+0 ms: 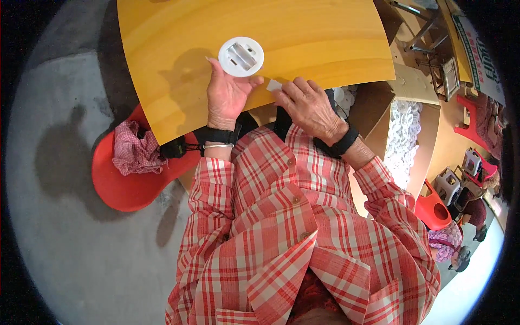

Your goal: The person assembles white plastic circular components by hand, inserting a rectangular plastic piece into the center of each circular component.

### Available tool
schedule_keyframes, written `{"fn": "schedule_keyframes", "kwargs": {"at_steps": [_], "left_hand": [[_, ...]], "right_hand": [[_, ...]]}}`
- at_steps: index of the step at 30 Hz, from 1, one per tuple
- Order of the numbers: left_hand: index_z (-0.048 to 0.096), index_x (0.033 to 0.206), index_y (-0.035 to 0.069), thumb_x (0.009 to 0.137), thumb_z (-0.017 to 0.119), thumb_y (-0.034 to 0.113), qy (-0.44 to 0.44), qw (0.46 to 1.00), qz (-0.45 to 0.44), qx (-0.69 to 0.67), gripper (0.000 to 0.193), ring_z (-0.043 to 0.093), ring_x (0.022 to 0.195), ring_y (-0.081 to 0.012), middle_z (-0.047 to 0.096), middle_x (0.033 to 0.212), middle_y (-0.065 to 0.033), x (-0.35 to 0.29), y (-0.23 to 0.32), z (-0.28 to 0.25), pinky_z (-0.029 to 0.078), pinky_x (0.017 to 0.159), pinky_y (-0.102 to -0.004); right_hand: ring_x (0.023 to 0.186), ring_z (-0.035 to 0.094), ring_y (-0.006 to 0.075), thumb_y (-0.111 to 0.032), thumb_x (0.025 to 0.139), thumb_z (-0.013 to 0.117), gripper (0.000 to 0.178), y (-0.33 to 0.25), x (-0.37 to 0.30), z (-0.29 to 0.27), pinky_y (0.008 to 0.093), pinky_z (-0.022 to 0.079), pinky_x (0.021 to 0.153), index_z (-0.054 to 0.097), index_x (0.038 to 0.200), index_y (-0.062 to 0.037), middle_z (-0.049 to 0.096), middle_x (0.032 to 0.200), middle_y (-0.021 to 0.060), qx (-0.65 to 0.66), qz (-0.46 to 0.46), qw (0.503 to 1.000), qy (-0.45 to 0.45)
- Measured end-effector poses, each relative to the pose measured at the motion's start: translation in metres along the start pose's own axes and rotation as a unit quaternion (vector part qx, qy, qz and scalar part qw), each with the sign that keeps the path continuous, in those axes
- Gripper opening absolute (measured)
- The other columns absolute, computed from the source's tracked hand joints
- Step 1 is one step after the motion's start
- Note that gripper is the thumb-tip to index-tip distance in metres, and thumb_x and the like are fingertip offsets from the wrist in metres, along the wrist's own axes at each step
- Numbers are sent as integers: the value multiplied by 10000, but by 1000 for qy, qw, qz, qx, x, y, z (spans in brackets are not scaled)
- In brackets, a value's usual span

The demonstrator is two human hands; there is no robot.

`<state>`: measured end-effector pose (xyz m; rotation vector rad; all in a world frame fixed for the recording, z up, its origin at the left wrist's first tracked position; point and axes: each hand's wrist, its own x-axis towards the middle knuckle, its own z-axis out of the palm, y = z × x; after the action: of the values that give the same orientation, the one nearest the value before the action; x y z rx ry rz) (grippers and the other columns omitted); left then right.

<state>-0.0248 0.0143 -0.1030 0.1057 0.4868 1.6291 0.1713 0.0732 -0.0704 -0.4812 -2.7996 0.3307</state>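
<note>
My left hand (230,96) is closed on a round white plastic battery housing (225,62), held up over the yellow table with its open battery compartment facing up. The compartment is a rectangular recess with slots beside it. In my right hand (311,108), a small flat white piece (274,85) is pinched between thumb and fingers, close to the table's near edge and apart from the housing. It looks like a battery cover. My left fingertips are partly hidden behind the housing.
The yellow table (325,32) spans the area ahead. At right, a cardboard box (428,127) holds many clear and white plastic parts (402,135). A red chair (127,187) with a checked cloth (138,149) stands at left. Other people and stools are at far right.
</note>
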Motion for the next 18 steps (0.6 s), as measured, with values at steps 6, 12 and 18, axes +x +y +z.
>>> {"fn": "schedule_keyframes", "kwargs": {"at_steps": [6,12,18], "left_hand": [[408,1268,31,878,315,624,20,992,-1,123,715,572,1006,-352,553,1167,-146,0,0,11,515,788,-454],[461,1208,23,853,300,664,87,985,-25,150,750,620,885,-255,605,1044,-124,1,-3,14,526,705,-340],[460,1220,26,852,326,660,55,969,-103,217,745,587,811,-169,596,1042,-97,0,-4,10,469,640,-278]], "right_hand": [[792,524,204,-186,715,559,247,6,-4,-7,318,461,649,545,943,-92,488,809,41,27,-13,999,30],[815,573,245,-114,781,658,105,23,16,-32,335,485,645,622,858,-54,600,925,52,232,144,954,126],[885,603,222,-226,826,639,184,43,49,-30,307,497,682,644,927,-72,632,989,75,367,118,915,117]]}}
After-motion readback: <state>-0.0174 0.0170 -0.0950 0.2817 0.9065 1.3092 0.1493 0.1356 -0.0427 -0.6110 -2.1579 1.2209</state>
